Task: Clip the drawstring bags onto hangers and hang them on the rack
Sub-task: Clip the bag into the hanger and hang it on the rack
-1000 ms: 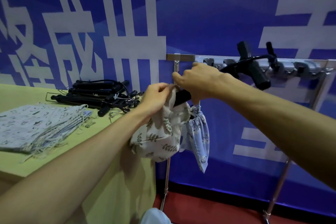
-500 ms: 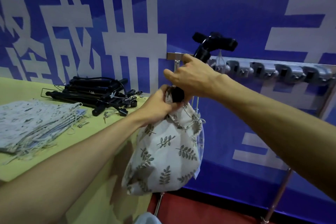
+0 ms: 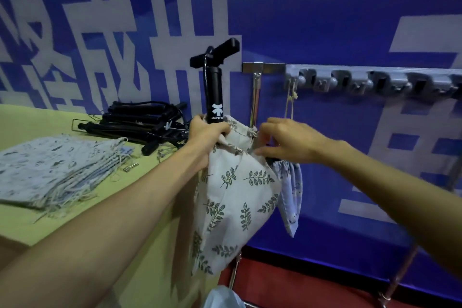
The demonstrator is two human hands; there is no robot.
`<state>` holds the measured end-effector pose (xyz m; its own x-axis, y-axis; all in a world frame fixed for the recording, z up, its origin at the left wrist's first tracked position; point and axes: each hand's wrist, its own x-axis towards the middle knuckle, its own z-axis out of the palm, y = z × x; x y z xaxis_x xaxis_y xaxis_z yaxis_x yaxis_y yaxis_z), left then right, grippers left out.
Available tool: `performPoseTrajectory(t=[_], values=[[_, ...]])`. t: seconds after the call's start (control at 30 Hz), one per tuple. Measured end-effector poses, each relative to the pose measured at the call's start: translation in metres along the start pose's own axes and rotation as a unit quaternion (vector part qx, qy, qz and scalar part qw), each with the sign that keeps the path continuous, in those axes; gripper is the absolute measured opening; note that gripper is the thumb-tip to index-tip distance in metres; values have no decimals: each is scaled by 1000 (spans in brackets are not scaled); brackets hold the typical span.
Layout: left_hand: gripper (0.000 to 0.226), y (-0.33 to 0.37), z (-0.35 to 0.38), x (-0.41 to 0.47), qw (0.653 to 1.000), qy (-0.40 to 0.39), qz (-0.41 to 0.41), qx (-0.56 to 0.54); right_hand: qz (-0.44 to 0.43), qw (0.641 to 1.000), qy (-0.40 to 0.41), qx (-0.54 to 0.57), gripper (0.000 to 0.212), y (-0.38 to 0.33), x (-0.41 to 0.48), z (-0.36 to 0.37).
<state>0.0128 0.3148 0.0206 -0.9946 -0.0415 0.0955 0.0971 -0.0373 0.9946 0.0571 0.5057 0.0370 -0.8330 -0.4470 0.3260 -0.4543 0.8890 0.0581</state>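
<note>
A cream drawstring bag with a green leaf print (image 3: 235, 197) hangs in front of me. Its top is gathered around a black hanger (image 3: 213, 87) that stands upright, its T-shaped end up. My left hand (image 3: 206, 136) grips the hanger's lower part together with the bag's left top edge. The bag's right top edge is pinched by my right hand (image 3: 287, 140) near the drawstring. Behind that bag a light blue drawstring bag (image 3: 291, 195) hangs below my right hand. The grey rack with its row of hooks (image 3: 375, 80) runs along the wall at the right.
A flat stack of printed bags (image 3: 55, 172) lies on the yellow-green table (image 3: 87, 222) at the left, with a pile of black hangers (image 3: 145, 120) behind it. A beige cord (image 3: 291, 102) dangles from the rack's left end. The rack's metal legs (image 3: 397, 280) reach the red floor.
The hanger has swung left, away from the rack, and now stands upright. My right hand left the hanger and took the bag's top edge. The blue bag shows again.
</note>
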Motion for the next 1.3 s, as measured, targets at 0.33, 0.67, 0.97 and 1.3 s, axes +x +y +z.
performPoseTrajectory(t=[0.33,0.67,0.97,1.3], values=[[37,3,-28,13,995,-17,-40,-91,15,936,-246,250,33,-34,27,12],[23,-19,-20,18,999,-25,19,-22,20,920,-209,330,31,-32,26,31],[19,-16,-24,14,998,-39,51,-24,60,871,-168,457,22,-47,30,34],[41,-17,-30,10,998,8,27,51,131,827,-32,546,19,-51,19,23]])
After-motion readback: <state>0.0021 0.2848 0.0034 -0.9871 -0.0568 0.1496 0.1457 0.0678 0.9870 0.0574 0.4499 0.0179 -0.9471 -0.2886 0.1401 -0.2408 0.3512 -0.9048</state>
